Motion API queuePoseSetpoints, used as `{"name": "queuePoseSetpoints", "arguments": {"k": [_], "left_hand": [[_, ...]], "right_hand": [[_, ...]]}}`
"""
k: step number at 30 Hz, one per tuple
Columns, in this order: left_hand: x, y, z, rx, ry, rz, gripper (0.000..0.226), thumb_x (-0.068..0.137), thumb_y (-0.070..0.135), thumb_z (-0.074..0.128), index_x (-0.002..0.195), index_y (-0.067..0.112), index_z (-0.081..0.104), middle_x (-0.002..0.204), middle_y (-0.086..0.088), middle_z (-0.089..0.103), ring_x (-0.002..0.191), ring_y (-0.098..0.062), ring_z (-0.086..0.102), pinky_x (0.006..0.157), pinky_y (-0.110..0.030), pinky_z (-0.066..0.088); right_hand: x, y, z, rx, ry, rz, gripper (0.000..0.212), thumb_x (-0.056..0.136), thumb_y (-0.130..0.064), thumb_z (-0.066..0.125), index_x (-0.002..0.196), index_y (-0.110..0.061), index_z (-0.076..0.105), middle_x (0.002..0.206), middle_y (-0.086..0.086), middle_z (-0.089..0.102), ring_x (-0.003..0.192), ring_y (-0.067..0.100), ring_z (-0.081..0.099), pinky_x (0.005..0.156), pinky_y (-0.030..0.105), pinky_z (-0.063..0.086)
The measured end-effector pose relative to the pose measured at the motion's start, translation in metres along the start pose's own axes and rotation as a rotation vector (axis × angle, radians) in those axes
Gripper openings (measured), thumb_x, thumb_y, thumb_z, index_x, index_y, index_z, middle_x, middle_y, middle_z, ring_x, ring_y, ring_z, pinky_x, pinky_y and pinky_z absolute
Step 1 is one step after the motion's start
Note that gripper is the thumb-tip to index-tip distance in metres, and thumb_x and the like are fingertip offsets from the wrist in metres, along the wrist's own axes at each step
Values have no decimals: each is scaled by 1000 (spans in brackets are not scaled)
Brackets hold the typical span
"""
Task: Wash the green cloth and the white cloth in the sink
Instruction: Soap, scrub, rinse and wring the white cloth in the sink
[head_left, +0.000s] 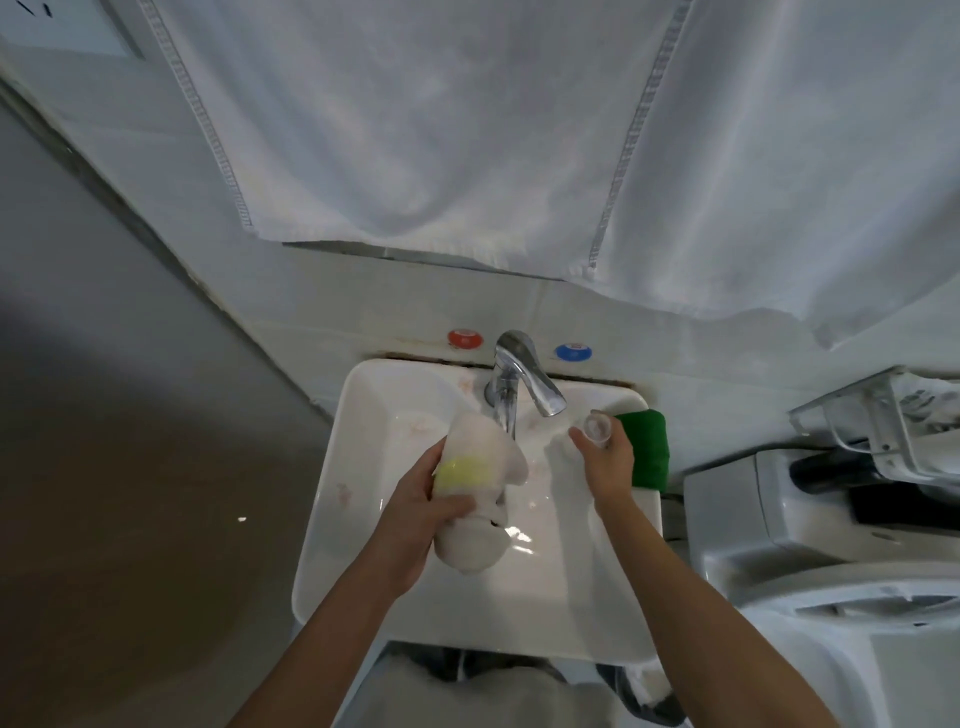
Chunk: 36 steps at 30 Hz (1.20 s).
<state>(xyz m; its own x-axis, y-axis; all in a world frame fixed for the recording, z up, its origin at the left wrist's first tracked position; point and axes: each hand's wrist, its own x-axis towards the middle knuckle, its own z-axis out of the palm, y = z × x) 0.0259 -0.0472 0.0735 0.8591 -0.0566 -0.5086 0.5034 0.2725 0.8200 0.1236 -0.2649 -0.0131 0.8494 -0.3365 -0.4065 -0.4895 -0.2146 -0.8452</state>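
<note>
My left hand (423, 506) grips a rolled-up white cloth (475, 540) with a yellow band, held over the white sink (332, 545) just in front of the chrome tap (519, 379). My right hand (608, 460) holds a small clear cup (597, 426) near the tap's spout, over the basin's right side. The green cloth (649, 447) lies folded on the sink's right rim, partly hidden behind my right hand.
A large white sheet (467, 130) hangs on the wall above the sink. Red (465, 338) and blue (573, 352) markers sit on the wall beside the tap. A white appliance (810, 519) stands close to the right. Grey floor lies to the left.
</note>
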Motion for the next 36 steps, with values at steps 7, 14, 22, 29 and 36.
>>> {"name": "queuePoseSetpoints", "arguments": {"k": [7, 14, 22, 29, 36], "left_hand": [[4, -1, 5, -3, -12, -15, 70, 63, 5, 69, 127, 29, 53, 114, -4, 66, 102, -23, 64, 78, -34, 54], [5, 7, 10, 36, -76, 7, 70, 64, 5, 63, 128, 29, 51, 114, -3, 66, 102, -22, 64, 76, -31, 54], [2, 29, 6, 122, -194, 7, 67, 68, 4, 48, 131, 26, 51, 115, -5, 67, 104, -24, 63, 81, -34, 52], [3, 38, -9, 249, -109, 92, 67, 65, 4, 63, 126, 29, 52, 116, 2, 67, 108, -15, 62, 87, -27, 51], [9, 58, -20, 728, -8, 194, 61, 79, -1, 66, 135, 17, 50, 123, 13, 51, 116, -8, 50, 91, -12, 38]], "right_hand": [[5, -2, 0, -25, 7, 9, 70, 83, -7, 71, 144, -12, 36, 139, 8, 47, 128, 24, 45, 102, 32, 39], [-73, -8, -3, 41, 101, -206, 57, 89, -1, 61, 140, -13, 40, 141, 2, 48, 129, 16, 45, 111, 35, 38], [-106, -45, -4, -153, -437, -291, 59, 85, -33, 71, 137, -30, 44, 131, -15, 52, 120, 2, 48, 98, 21, 41], [-101, -56, 1, -507, -467, -379, 36, 76, -40, 76, 74, -9, 59, 67, -6, 47, 72, 14, 43, 63, 31, 34], [-99, -73, -2, -541, -552, -455, 25, 83, -33, 71, 72, -33, 48, 73, -12, 52, 70, 4, 48, 63, 23, 37]]}}
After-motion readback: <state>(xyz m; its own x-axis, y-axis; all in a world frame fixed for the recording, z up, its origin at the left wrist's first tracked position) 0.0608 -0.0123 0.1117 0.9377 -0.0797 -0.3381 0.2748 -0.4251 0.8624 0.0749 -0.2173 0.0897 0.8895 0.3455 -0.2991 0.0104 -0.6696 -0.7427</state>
